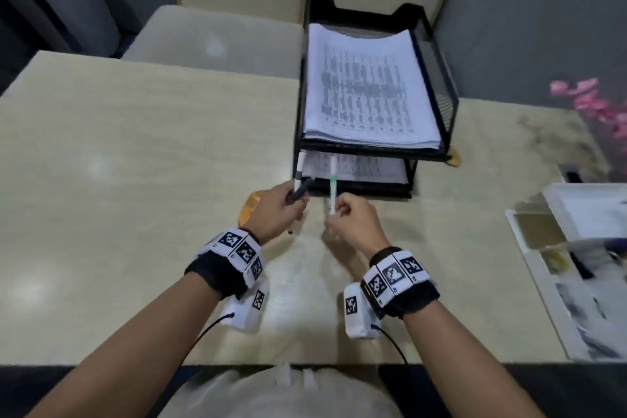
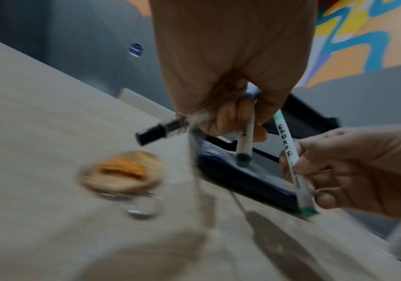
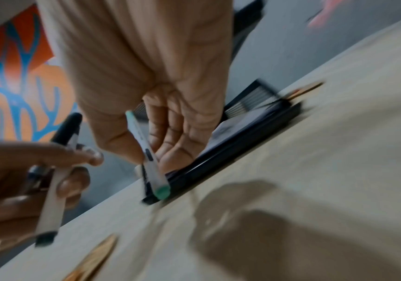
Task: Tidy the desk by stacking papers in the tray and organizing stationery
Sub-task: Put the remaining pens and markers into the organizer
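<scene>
- Left hand [image 1: 277, 207] grips a bundle of slim cylindrical pens [image 1: 299, 180].
- Right hand [image 1: 353, 219] pinches a white green-capped marker [image 1: 333, 188].
- Black wire-mesh tray [image 1: 441, 85] holds printed papers [image 1: 366, 88] on the pale wood-grain desk [image 1: 135, 153].

The head camera looked steeply down on the desk [image 1: 135, 163], the black tray [image 1: 437, 85] at 12 o'clock. Both wrist cameras sat close under the palms, facing forward, tilted. All 3 views shared the tray's front edge and both hands' markers.
</scene>
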Available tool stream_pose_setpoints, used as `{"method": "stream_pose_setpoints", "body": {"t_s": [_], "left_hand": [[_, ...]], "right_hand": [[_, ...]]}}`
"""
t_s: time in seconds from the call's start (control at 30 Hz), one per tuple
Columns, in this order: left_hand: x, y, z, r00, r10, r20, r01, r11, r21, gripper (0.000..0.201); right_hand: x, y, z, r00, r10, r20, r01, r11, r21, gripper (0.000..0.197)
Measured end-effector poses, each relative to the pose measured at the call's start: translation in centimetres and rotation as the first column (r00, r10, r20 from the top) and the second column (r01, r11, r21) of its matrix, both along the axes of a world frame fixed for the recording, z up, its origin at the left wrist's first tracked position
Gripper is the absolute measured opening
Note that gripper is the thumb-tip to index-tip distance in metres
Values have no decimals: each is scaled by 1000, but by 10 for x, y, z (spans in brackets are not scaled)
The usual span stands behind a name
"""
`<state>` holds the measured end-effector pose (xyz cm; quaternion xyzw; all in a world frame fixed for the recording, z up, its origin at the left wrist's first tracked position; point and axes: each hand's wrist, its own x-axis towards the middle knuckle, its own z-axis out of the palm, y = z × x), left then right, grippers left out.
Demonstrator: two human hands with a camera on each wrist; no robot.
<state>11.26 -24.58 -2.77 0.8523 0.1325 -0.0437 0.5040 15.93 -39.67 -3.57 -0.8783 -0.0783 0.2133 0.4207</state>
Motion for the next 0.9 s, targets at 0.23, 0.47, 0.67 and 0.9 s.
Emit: {"method": "stream_pose_setpoints", "body": {"t_s": [0.23, 0.47, 0.67, 0.9], "left_hand": [[51, -155, 23, 937, -338, 92, 336, 941, 33, 25], [94, -288, 52, 878, -420, 232, 442, 895, -54, 11], [113, -376, 62, 813, -498, 301, 527, 850, -15, 6], [128, -460, 48, 803, -570, 172, 559, 821, 113, 23]], "right_hand": [[12, -177, 37, 880, -443, 172, 437, 897, 70, 25], [31, -345, 83, 572, -719, 395, 698, 680, 225, 97], [44, -428, 86, 515, -713, 476, 781, 619, 82, 91], [49, -451, 50, 782, -427, 454, 578, 771, -269, 40]]}}
